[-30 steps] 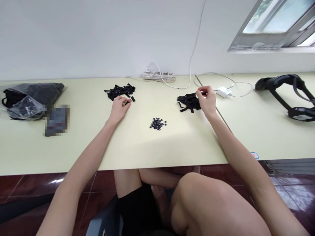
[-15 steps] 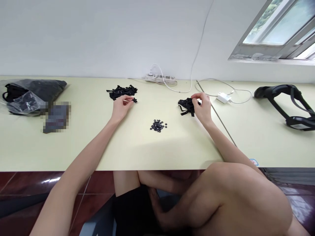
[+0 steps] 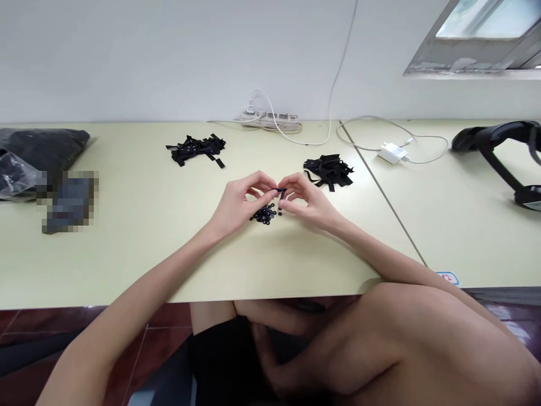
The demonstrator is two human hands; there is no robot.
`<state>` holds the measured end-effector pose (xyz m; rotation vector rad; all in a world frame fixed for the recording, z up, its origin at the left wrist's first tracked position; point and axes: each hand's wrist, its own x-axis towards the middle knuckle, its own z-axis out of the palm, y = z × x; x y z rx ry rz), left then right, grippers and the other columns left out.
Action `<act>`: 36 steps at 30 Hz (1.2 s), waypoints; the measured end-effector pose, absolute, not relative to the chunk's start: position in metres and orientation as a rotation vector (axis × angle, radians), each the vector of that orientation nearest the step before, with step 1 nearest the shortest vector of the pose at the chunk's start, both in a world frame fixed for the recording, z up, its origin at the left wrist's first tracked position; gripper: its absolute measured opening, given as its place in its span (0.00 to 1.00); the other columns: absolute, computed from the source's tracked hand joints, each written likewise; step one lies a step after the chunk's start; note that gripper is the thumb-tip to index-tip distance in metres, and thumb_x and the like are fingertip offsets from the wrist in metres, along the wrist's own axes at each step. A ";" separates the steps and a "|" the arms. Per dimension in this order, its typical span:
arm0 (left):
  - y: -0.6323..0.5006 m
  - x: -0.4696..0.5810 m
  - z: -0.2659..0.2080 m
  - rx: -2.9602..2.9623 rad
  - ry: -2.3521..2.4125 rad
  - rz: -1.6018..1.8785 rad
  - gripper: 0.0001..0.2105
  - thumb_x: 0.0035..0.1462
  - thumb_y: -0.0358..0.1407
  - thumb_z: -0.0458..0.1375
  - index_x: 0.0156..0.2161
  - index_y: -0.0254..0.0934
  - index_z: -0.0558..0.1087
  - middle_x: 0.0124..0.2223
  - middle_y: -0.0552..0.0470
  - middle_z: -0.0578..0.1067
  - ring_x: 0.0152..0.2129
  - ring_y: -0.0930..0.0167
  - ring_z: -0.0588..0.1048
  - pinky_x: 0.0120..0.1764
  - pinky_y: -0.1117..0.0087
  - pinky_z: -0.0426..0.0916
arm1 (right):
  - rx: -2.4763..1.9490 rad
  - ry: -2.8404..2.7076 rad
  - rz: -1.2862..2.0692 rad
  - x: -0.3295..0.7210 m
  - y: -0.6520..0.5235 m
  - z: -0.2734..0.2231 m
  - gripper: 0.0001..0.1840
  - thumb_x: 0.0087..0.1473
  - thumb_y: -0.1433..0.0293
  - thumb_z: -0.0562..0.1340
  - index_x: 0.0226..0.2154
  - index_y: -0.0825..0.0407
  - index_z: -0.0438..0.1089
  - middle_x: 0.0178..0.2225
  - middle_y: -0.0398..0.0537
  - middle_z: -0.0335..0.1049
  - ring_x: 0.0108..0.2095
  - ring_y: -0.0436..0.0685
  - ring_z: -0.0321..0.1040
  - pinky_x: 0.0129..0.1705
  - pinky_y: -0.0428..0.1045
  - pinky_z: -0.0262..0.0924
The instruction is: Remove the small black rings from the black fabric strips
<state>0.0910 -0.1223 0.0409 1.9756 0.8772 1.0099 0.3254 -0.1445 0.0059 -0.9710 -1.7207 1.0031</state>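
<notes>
My left hand (image 3: 243, 204) and my right hand (image 3: 307, 201) meet over the middle of the table, fingertips almost touching. Pinched between them is a short black fabric strip (image 3: 282, 194), part of which hangs down by the right fingers. Just below the hands lies a heap of small round black buttons with holes (image 3: 262, 215), partly covered by the left fingers. Behind my right hand sits a pile of black fabric strips (image 3: 328, 171). Another pile of black strips (image 3: 196, 149) is at the back left, and a single strip (image 3: 220, 163) lies apart beside it.
A white power strip (image 3: 270, 119) with cables stands against the wall. To the right are a white charger (image 3: 393, 153) with its cord and a black headset (image 3: 499, 158). A dark plastic bag (image 3: 46, 152) and a blurred-out item (image 3: 71, 202) lie at left.
Both hands have left the two strip piles and come together above the buttons, now holding a black strip. A lone strip lies where the left hand was. The view has shifted slightly.
</notes>
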 end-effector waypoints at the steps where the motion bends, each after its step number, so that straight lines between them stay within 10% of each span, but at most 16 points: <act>1: -0.123 0.095 0.043 1.988 0.863 1.006 0.11 0.70 0.47 0.67 0.45 0.41 0.80 0.44 0.49 0.85 0.43 0.64 0.85 0.47 0.63 0.79 | -0.974 -1.700 1.028 0.324 -0.145 0.005 0.23 0.65 0.49 0.74 0.51 0.44 0.71 0.51 0.50 0.80 0.46 0.60 0.79 0.53 0.58 0.75; 17: -0.117 0.103 0.026 1.960 0.825 0.829 0.19 0.64 0.43 0.68 0.58 0.46 0.78 0.60 0.46 0.80 0.50 0.64 0.79 0.48 0.64 0.76 | -1.102 -1.909 0.662 0.332 -0.139 0.004 0.16 0.73 0.62 0.59 0.31 0.46 0.62 0.27 0.42 0.65 0.29 0.55 0.59 0.34 0.53 0.53; 36: -0.121 0.106 0.021 1.934 0.936 0.839 0.10 0.71 0.46 0.62 0.45 0.42 0.78 0.43 0.50 0.83 0.41 0.64 0.81 0.42 0.63 0.74 | -1.075 -2.096 0.616 0.344 -0.137 0.010 0.13 0.66 0.67 0.60 0.28 0.47 0.63 0.26 0.41 0.63 0.28 0.54 0.57 0.33 0.52 0.51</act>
